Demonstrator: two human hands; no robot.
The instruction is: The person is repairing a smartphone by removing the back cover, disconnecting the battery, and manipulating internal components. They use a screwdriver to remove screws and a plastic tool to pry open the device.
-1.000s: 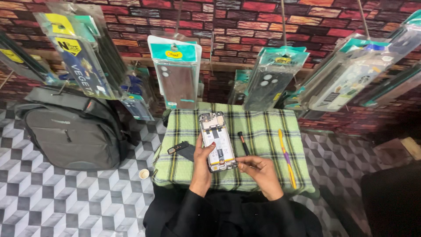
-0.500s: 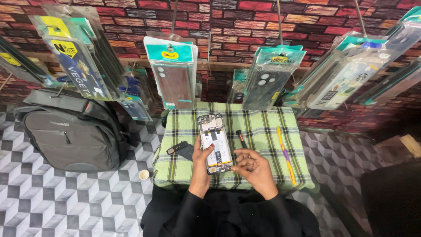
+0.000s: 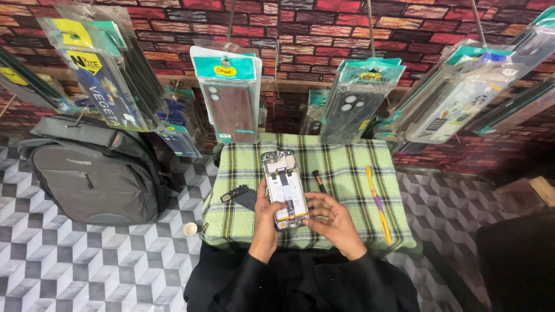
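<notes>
- opened phone (image 3: 283, 186), back cover off, internals up, lying lengthwise mid-bench on the green checked cloth (image 3: 347, 167)
- left hand (image 3: 267, 215) wrapped round the phone's lower left edge, gripping it
- right hand (image 3: 330, 219) at its lower right corner, fingers curled, tips on the phone; can't tell if it holds anything
- black part (image 3: 240, 195) just left of the phone
- dark screwdriver (image 3: 318, 180) just right
- yellow-purple tool (image 3: 378, 202) further right
- grey backpack (image 3: 95, 167) on the floor, left of the bench

Phone-repair stall, going by packaged phone cases (image 3: 230, 95) hung against brick wall (image 3: 324, 26) and opened phone (image 3: 283, 186) on checked cloth (image 3: 347, 173).
</notes>
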